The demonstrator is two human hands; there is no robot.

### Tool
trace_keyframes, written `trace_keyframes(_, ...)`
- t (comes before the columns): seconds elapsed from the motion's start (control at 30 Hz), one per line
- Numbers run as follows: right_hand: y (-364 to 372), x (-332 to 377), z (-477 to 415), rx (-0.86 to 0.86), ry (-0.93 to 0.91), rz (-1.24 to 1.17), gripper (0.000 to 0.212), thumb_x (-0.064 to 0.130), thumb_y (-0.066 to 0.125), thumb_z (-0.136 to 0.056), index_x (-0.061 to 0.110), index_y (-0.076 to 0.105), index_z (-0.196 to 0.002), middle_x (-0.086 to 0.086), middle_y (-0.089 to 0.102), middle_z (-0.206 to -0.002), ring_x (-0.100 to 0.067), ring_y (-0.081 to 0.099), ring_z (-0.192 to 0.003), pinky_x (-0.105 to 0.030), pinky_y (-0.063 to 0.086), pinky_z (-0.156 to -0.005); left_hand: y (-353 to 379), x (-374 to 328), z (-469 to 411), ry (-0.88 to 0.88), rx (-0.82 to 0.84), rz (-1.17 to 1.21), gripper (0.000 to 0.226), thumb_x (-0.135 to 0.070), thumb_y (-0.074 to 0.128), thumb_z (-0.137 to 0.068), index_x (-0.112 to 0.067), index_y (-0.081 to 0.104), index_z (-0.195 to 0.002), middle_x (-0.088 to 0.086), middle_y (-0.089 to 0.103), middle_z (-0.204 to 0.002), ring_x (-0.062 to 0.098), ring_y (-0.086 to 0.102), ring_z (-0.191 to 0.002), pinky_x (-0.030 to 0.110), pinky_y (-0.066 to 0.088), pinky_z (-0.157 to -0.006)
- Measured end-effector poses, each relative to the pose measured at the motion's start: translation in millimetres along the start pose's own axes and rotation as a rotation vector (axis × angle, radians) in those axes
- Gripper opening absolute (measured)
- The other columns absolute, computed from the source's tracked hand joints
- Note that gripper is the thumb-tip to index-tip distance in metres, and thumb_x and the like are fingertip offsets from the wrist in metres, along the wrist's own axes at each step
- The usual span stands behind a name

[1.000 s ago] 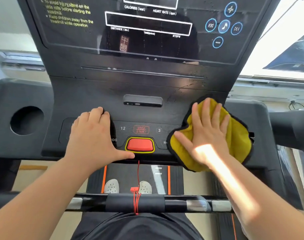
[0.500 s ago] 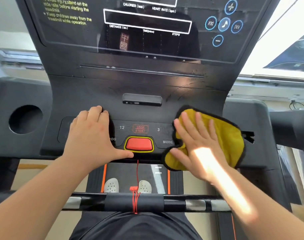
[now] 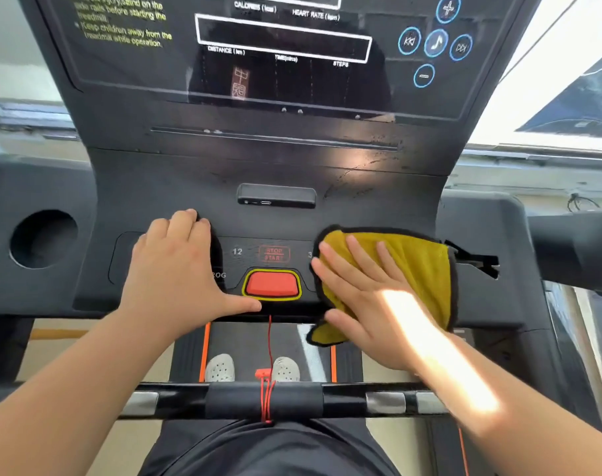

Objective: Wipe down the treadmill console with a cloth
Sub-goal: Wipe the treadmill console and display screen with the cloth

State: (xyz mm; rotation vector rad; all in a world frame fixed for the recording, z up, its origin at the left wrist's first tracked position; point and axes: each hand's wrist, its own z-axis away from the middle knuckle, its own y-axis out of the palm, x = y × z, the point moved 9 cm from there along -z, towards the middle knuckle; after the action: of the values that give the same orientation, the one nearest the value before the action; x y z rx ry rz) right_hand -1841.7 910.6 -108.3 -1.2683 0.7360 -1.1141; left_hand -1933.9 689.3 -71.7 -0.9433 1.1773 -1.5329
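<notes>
The right hand [image 3: 368,304] presses flat, fingers straight and spread, on the yellow microfiber cloth [image 3: 419,266] covering the treadmill console [image 3: 292,173] just right of the red stop button [image 3: 272,284]. The left hand [image 3: 175,269] rests flat, fingers relaxed, left of that button.

A bright window pane [image 3: 560,63] fills the upper right, washed out to white by daylight. A dark blue slanted shape [image 3: 577,108] shows through its lower part. Below it runs a pale grey metal frame rail [image 3: 533,154]. Under that is a cream strip of wall [image 3: 550,187], where a thin black cable [image 3: 581,201] loops. At the upper left is a pale, blurred wall [image 3: 14,39] above a grey sill ledge [image 3: 24,115]. Low down, a smooth tan floor [image 3: 392,448] shows, crossed at the left by a yellow-brown strip [image 3: 55,334]. The light comes strongly from the right.
</notes>
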Motion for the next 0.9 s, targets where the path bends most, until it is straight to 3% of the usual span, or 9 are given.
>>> trace_keyframes(0.1,-6.4,-42.4,6.2,-0.012,0.216,0.108,0.062,0.065,0.016,-0.104,0.042,0.024,-0.161,0.003,0.013,-0.173,-0.042,-0.002,-0.158,-0.072,0.0,-0.121,0.9,1.0,0.5,-0.007,0.004,0.013,0.137,-0.102,0.045,-0.033,-0.004,0.057,-0.127,0.012,0.053,-0.136,0.036,0.052,-0.114,0.051,0.047,-0.096)
trace_keyframes(0.2,-13.4,-67.5,-15.1,0.006,0.475,0.089,0.072,0.076,0.003,-0.095,0.047,-0.008,-0.16,-0.002,-0.019,-0.172,-0.048,-0.02,-0.153,-0.073,-0.007,-0.119,0.4,0.8,0.5,-0.008,0.005,0.015,0.139,-0.103,0.044,-0.034,-0.003,0.056,-0.13,0.012,0.053,-0.137,0.036,0.052,-0.115,0.051,0.048,-0.097)
trace_keyframes(0.27,-19.8,-61.8,-38.9,-0.033,0.539,0.049,0.077,0.077,-0.002,-0.093,0.041,-0.019,-0.159,-0.006,-0.03,-0.168,-0.048,-0.027,-0.151,-0.071,-0.008,-0.12,0.1,1.5,1.1,-0.014,0.009,0.009,0.139,-0.103,0.043,-0.034,-0.004,0.056,-0.131,0.012,0.052,-0.138,0.036,0.052,-0.117,0.051,0.048,-0.098)
trace_keyframes(0.4,-20.6,-16.1,-62.4,-0.049,0.375,0.013,0.082,0.074,0.004,-0.097,0.029,-0.011,-0.163,-0.005,-0.024,-0.17,-0.038,-0.027,-0.154,-0.062,-0.012,-0.123,-2.6,-1.1,0.4,-0.011,0.006,-0.008,0.138,-0.103,0.042,-0.034,-0.005,0.055,-0.13,0.012,0.051,-0.138,0.035,0.051,-0.117,0.05,0.047,-0.098)
trace_keyframes(0.53,-5.3,-5.5,-21.7,-0.03,0.18,0.038,0.08,0.072,0.009,-0.1,0.027,0.011,-0.166,0.002,-0.004,-0.173,-0.03,-0.013,-0.159,-0.059,0.001,-0.127,-2.1,-1.1,-0.6,-0.007,0.009,-0.016,0.137,-0.103,0.041,-0.034,-0.005,0.056,-0.128,0.012,0.052,-0.137,0.035,0.051,-0.115,0.049,0.048,-0.097)
trace_keyframes(0.6,-4.7,-31.4,-3.4,-0.021,0.228,0.08,0.082,0.072,0.008,-0.099,0.025,0.015,-0.165,0.0,-0.001,-0.173,-0.032,-0.01,-0.159,-0.058,0.001,-0.127,-0.8,-0.2,0.5,-0.012,0.016,-0.006,0.138,-0.103,0.042,-0.034,-0.004,0.055,-0.129,0.012,0.052,-0.138,0.036,0.051,-0.116,0.05,0.048,-0.097)
trace_keyframes(0.7,-13.5,-78.8,-10.9,0.0,0.377,0.134,0.09,0.077,-0.01,-0.092,0.025,-0.006,-0.165,-0.002,-0.022,-0.169,-0.031,-0.029,-0.153,-0.056,-0.014,-0.124,-0.4,0.7,2.0,-0.021,0.014,0.004,0.139,-0.103,0.042,-0.035,-0.005,0.054,-0.132,0.012,0.051,-0.141,0.036,0.051,-0.118,0.051,0.048,-0.098)
trace_keyframes(0.77,-27.9,-90.6,-31.6,-0.072,0.436,0.128,0.087,0.076,-0.005,-0.094,0.023,-0.014,-0.163,-0.006,-0.026,-0.169,-0.033,-0.034,-0.15,-0.057,-0.018,-0.123,-0.9,0.6,1.6,-0.023,0.009,0.003,0.139,-0.103,0.042,-0.034,-0.005,0.054,-0.133,0.012,0.05,-0.142,0.036,0.05,-0.119,0.052,0.048,-0.1)
trace_keyframes(0.9,-32.0,-75.6,-54.9,-0.129,0.448,0.061,0.087,0.071,0.011,-0.099,0.017,-0.01,-0.164,-0.014,-0.022,-0.17,-0.042,-0.026,-0.153,-0.055,-0.018,-0.122,0.3,1.1,0.8,-0.026,0.005,0.006,0.14,-0.103,0.043,-0.034,-0.004,0.053,-0.133,0.013,0.05,-0.141,0.037,0.049,-0.12,0.053,0.047,-0.101)
